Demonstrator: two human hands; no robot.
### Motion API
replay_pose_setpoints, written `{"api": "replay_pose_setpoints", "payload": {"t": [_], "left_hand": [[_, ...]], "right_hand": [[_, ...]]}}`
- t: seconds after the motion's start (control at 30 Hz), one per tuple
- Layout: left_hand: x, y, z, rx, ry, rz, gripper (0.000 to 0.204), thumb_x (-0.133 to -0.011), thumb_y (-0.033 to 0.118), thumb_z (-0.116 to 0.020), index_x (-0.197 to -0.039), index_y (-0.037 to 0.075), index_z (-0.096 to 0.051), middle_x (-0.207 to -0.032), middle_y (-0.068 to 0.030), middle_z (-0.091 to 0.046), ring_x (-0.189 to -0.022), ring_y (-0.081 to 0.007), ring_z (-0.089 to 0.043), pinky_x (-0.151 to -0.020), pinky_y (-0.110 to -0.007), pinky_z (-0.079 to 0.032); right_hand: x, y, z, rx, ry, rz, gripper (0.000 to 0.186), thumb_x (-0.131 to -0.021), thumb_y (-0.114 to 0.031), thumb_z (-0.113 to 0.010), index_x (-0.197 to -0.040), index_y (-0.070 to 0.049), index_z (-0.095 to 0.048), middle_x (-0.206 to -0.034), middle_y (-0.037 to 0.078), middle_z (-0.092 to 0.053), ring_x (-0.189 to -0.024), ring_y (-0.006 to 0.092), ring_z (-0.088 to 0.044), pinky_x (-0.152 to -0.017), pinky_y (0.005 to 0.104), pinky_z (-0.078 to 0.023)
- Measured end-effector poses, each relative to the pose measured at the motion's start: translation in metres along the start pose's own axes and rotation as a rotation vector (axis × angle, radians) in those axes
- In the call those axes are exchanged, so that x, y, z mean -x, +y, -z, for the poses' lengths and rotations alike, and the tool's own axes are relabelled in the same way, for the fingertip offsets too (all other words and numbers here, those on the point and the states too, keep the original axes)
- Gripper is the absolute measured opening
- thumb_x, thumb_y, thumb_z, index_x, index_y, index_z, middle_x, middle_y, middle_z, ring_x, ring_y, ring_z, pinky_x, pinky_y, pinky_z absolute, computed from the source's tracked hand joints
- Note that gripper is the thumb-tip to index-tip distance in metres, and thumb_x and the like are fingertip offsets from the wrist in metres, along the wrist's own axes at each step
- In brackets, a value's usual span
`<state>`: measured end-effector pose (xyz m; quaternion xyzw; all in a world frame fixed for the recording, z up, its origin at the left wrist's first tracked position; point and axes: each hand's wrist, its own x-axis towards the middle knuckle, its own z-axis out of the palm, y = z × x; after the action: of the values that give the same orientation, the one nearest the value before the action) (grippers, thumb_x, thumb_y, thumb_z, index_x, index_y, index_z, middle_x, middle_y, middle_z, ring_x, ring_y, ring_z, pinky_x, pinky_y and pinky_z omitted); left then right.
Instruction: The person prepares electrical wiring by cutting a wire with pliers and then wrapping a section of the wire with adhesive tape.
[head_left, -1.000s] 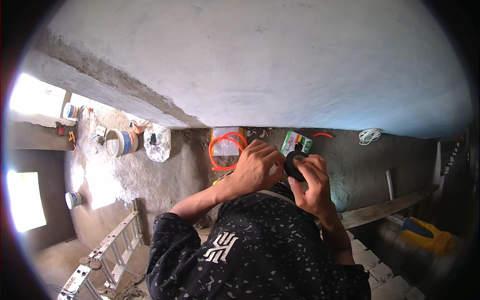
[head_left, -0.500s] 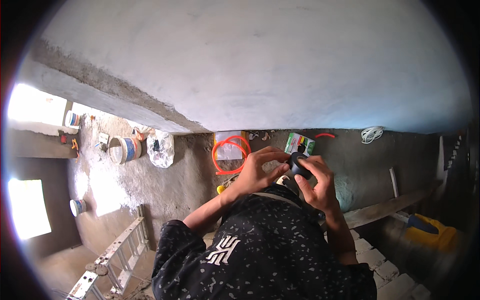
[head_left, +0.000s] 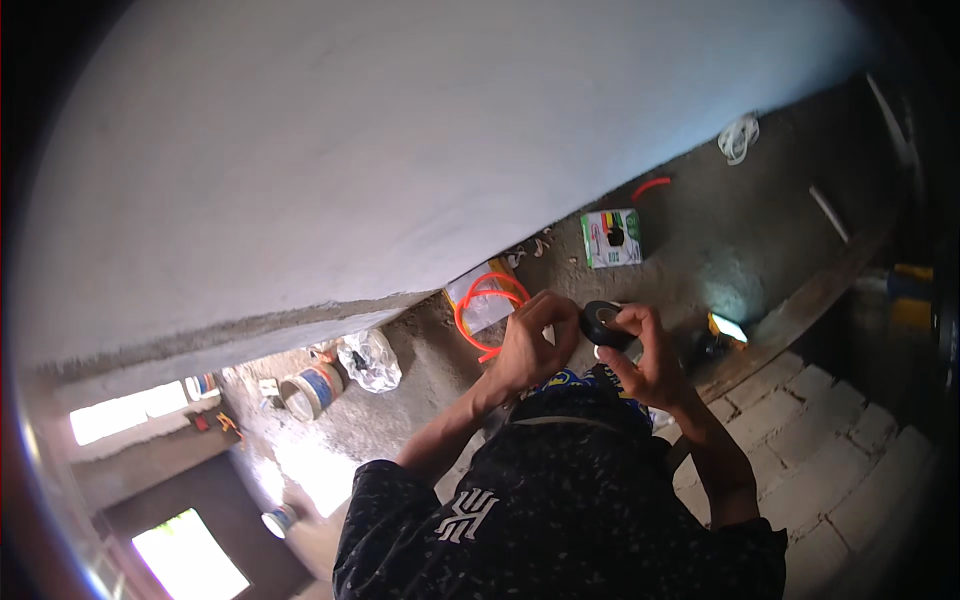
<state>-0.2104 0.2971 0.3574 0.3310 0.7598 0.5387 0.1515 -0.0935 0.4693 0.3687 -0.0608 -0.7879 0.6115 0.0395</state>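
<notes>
My right hand (head_left: pixel 650 370) grips a black tape roll (head_left: pixel 598 326) with a hollow centre, thumb and fingers on it. My left hand (head_left: pixel 530 345) is just left of the roll, thumb and fingertips curled into a pinch; whatever is between them is too small to make out. Beneath them are my black speckled top and a blue, patterned item whose kind I cannot tell. Beyond my hands lie a coil of red tubing (head_left: pixel 478 284) on a pale package (head_left: pixel 488 312) and a green and white box (head_left: pixel 612 238).
Along the plastered wall (head_left: pixel 350 150) lie white cable (head_left: pixel 738 138), a plastic bag (head_left: pixel 370 362) and a bucket (head_left: pixel 312 390). To my right are a wooden plank (head_left: pixel 760 350), white bricks (head_left: pixel 800 440) and a lit yellow-edged object (head_left: pixel 728 328). A bright opening (head_left: pixel 190 555) is lower left.
My view has rotated, slanting the wall and bringing more bricks in; the ladder has left view. My left hand's fingers have curled into a tighter loop; the roll stays in my right hand.
</notes>
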Motion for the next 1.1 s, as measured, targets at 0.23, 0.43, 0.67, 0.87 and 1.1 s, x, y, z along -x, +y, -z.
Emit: {"api": "replay_pose_setpoints", "payload": {"t": [0.23,0.43,0.67,0.87,1.1], "left_hand": [[-0.033,-0.02,-0.062,0.301,-0.155,0.447,0.009,-0.09,0.008,-0.06,-0.093,-0.001,-0.06,-0.084,-0.0068,-0.064,-0.077,-0.0174,-0.065,-0.068,-0.028,-0.05],[-0.046,-0.072,-0.134,1.161,-0.118,0.903,0.026,-0.098,0.024,-0.05,-0.101,-0.001,-0.057,-0.095,-0.0089,-0.063,-0.088,-0.0177,-0.063,-0.084,-0.034,-0.048],[-0.079,-0.324,-0.237,0.375,-0.552,0.908,0.033,-0.096,0.031,-0.051,-0.101,0.0,-0.062,-0.098,-0.0129,-0.068,-0.095,-0.0226,-0.067,-0.086,-0.037,-0.052],[-0.101,-0.592,-0.348,-0.699,-0.789,0.417,0.023,-0.085,0.026,-0.065,-0.095,0.005,-0.067,-0.094,-0.013,-0.069,-0.09,-0.0292,-0.067,-0.077,-0.041,-0.053],[-0.084,-0.735,-0.446,-1.145,-0.727,-0.162,0.032,-0.075,0.034,-0.075,-0.093,0.01,-0.065,-0.086,-0.0077,-0.063,-0.09,-0.0264,-0.061,-0.08,-0.044,-0.044]], "right_hand": [[0.021,0.064,0.048,-0.451,0.099,-0.208,0.041,-0.082,-0.007,-0.07,-0.106,-0.007,-0.036,-0.114,0.012,-0.056,-0.124,0.0226,-0.045,-0.108,0.0404,-0.03],[0.035,0.159,0.073,-0.795,0.186,-0.194,0.04,-0.081,-0.002,-0.07,-0.101,-0.009,-0.037,-0.11,0.009,-0.057,-0.124,0.0224,-0.044,-0.106,0.0409,-0.032],[0.069,0.345,0.076,-0.407,0.464,-0.638,0.03,-0.087,-0.014,-0.065,-0.104,-0.006,-0.041,-0.094,0.005,-0.052,-0.088,0.0141,-0.05,-0.084,0.0311,-0.04],[0.1,0.474,0.075,-0.521,0.745,-0.762,0.029,-0.093,-0.022,-0.061,-0.107,-0.007,-0.04,-0.097,0.008,-0.055,-0.093,0.0158,-0.055,-0.089,0.0336,-0.045],[0.163,0.557,0.026,-0.568,0.822,-0.986,0.034,-0.091,-0.023,-0.064,-0.109,-0.007,-0.04,-0.097,0.011,-0.056,-0.091,0.0179,-0.055,-0.088,0.0371,-0.045]]}}
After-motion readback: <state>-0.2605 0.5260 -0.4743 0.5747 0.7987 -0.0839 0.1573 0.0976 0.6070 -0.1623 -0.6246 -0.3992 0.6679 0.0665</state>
